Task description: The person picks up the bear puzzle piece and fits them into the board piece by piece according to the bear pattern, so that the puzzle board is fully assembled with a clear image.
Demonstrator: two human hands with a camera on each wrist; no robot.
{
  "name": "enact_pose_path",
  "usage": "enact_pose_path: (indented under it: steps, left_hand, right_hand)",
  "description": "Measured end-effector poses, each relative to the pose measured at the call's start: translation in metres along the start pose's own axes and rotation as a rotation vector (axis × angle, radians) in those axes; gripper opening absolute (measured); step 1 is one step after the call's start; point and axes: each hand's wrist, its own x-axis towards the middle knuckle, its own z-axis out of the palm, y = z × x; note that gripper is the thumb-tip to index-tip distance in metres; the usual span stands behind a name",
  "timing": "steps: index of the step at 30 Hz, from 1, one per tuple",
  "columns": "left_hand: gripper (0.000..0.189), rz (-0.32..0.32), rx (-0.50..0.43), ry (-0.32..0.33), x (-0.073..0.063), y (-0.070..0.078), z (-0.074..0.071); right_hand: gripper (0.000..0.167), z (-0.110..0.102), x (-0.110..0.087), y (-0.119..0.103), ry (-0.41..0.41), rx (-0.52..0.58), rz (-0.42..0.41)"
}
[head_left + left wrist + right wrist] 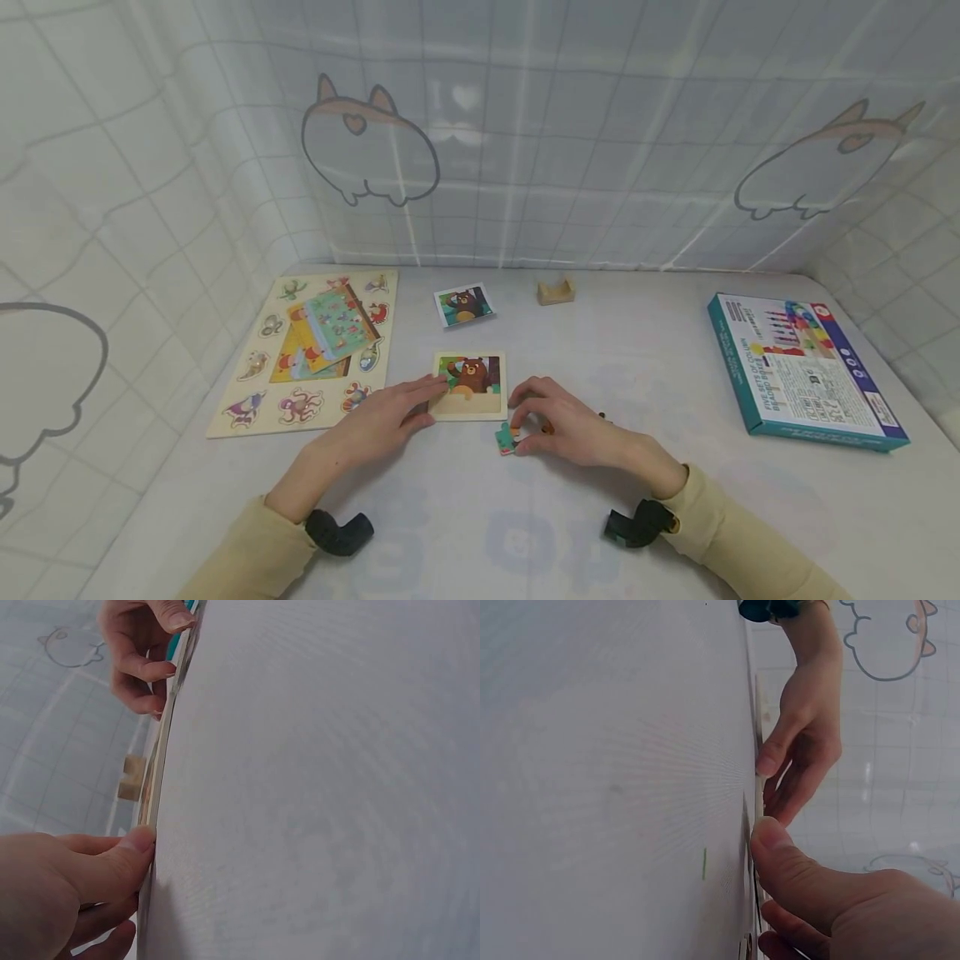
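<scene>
A small wooden jigsaw board (468,408) lies mid-table, its bear picture filled in at the top and bare wood showing along the bottom. My left hand (390,412) holds it at the left side, fingertips over the frame and thumb by the near corner. In the left wrist view the left thumb (139,838) presses against the board's edge. Just off the near right corner, my right hand (566,425) pinches a green jigsaw piece (506,439) between thumb and curled fingers. Brown-orange bits show partly hidden beneath that hand.
Behind the board lie a bear picture card (465,305) and a small notched wooden block (556,292). At left, a sea-animal puzzle board (251,392) carries several colourful cards (337,329). A teal-edged box (810,375) lies at right. A tiled-pattern curtain (585,167) stands behind.
</scene>
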Motion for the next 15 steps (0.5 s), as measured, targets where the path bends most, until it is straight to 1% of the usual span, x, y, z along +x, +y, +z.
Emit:
enact_pose_path:
  steps: [9,15]
  left_hand:
    - [0.050,0.000,-0.010,-0.006,0.0005,-0.0010,0.0020]
    - [0.050,0.006,-0.015,-0.001,0.0024,-0.0022,0.0054]
  right_hand:
    - [0.019,-0.0008,0.0003,-0.0016,0.002,0.008,-0.018]
    - [0.018,-0.0021,-0.0002,-0.0040,0.035,-0.006,-0.042]
